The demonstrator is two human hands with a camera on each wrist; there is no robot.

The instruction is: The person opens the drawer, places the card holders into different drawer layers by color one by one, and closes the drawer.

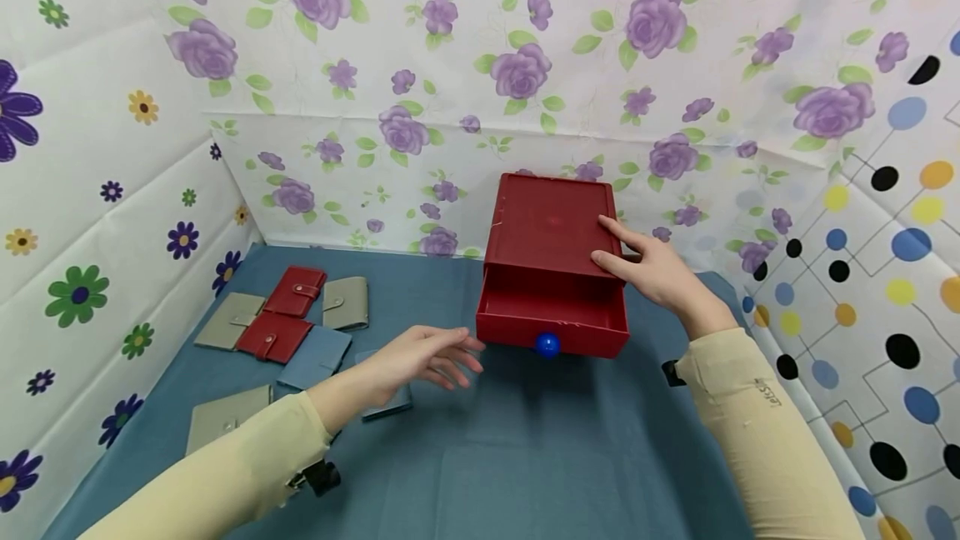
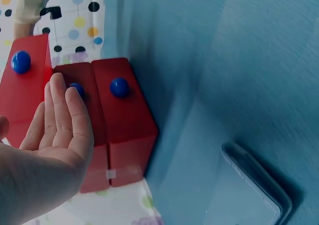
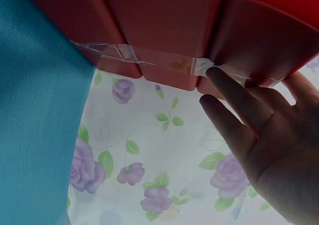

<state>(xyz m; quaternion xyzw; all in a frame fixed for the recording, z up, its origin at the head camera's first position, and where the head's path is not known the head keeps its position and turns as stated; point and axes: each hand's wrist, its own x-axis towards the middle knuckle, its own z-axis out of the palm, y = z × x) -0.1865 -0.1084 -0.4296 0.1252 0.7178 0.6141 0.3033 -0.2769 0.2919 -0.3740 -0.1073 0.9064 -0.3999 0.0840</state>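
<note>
A red drawer box point(image 1: 551, 223) stands at the back, with its top drawer point(image 1: 555, 302) pulled out and nothing visible inside. The drawer front bears a round blue knob point(image 1: 547, 346). My right hand point(image 1: 648, 269) rests on the box's upper right edge, thumb and a finger on top; in the right wrist view its other fingers point(image 3: 239, 95) lie along the side. Just left of the drawer front, my left hand point(image 1: 420, 361) holds nothing, its fingers extended. The left wrist view shows two lower drawers with blue knobs point(image 2: 119, 87) under the top one.
Several snap wallets lie at the left on the blue cloth point(image 1: 517, 457): red point(image 1: 273, 336), grey point(image 1: 345, 303) and blue point(image 1: 315, 357) ones. Another blue wallet point(image 1: 387, 404) lies partly hidden beneath my left hand. Patterned sheets point(image 1: 420, 40) enclose the back and sides.
</note>
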